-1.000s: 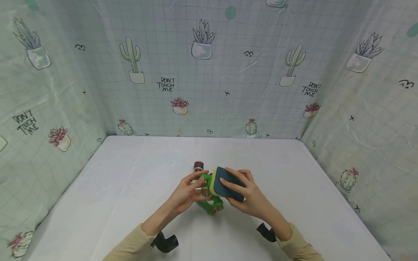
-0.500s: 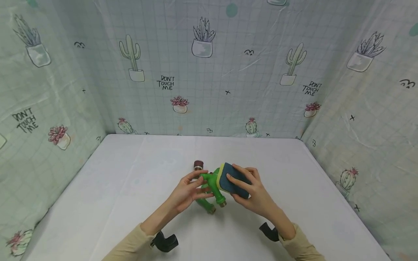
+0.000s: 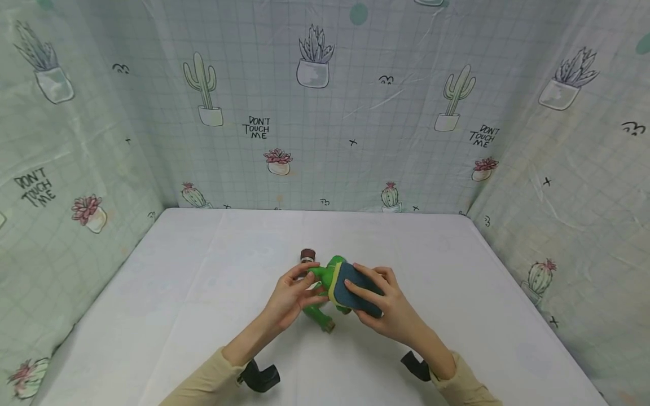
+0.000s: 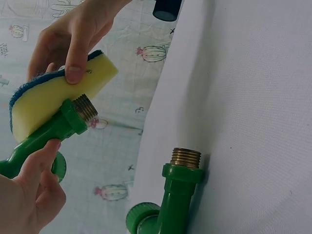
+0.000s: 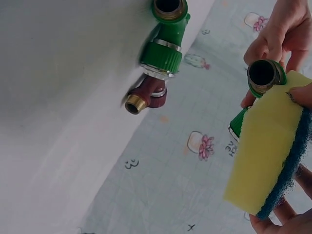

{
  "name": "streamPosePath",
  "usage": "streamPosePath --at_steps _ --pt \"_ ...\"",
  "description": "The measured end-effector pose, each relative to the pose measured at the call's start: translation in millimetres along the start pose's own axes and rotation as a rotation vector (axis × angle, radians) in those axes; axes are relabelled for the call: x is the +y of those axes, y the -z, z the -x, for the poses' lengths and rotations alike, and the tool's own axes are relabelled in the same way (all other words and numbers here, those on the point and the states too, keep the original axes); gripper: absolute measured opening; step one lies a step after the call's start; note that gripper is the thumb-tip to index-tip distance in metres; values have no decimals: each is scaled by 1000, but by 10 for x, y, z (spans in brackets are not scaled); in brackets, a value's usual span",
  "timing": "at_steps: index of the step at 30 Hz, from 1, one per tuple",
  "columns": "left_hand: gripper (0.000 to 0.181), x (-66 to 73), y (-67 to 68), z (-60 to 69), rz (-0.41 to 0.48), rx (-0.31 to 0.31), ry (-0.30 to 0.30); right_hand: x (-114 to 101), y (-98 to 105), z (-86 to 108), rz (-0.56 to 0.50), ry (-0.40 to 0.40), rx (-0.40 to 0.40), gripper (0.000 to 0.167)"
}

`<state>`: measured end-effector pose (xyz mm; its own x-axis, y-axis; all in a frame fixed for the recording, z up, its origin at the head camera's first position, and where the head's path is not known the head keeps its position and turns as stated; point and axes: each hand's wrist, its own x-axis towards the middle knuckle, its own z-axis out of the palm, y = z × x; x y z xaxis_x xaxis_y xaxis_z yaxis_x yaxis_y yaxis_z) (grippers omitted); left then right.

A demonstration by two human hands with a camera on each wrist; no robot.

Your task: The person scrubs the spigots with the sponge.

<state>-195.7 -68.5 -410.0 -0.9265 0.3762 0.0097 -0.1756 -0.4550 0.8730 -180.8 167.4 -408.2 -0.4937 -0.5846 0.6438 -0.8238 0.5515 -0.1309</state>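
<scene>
In the head view, my left hand grips a green tap above the table. The tap's brass threaded end shows in the left wrist view. My right hand holds a sponge, yellow on one face and dark blue on the other. Its yellow face lies against the held tap and hides part of it from the head view. Below, a second green tap with a threaded brass end lies on the table. Beyond it is a dark red tap with a brass outlet.
The white table is enclosed by cactus-print cloth at the back and both sides. Black curved pieces stick out beside each wrist, a left one and a right one.
The sponge went up and right along the held tap, then came back down and left, covering the tap's lower end again. My left hand has stayed nearly in place.
</scene>
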Motion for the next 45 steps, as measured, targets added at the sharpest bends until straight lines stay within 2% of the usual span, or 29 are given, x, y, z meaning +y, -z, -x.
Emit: streamPosePath --at_steps 7,14,18,24,31,35,38,41,45 --pt "16 36 34 19 56 68 -3 19 -8 124 21 -1 -13 47" --pt "33 -23 73 13 -19 76 -46 8 -34 132 45 -3 6 48" --pt "36 -16 60 25 -47 101 -71 -25 -45 95 66 -4 16 46" --pt "35 -10 66 48 -70 140 -107 -54 -63 51 83 -3 16 56" --pt "39 -16 71 67 -135 116 -144 -70 -74 -14 72 -3 24 57" --pt "41 -26 54 76 -159 88 -128 -77 -85 -55 32 -26 30 53" --pt "41 -12 37 96 -130 80 -94 -82 -78 -79 12 -32 31 50" --pt "34 23 25 110 -82 86 -59 -83 -58 -89 3 -17 23 51" --pt "15 72 37 91 -41 66 -15 -71 -13 -102 6 11 4 53"
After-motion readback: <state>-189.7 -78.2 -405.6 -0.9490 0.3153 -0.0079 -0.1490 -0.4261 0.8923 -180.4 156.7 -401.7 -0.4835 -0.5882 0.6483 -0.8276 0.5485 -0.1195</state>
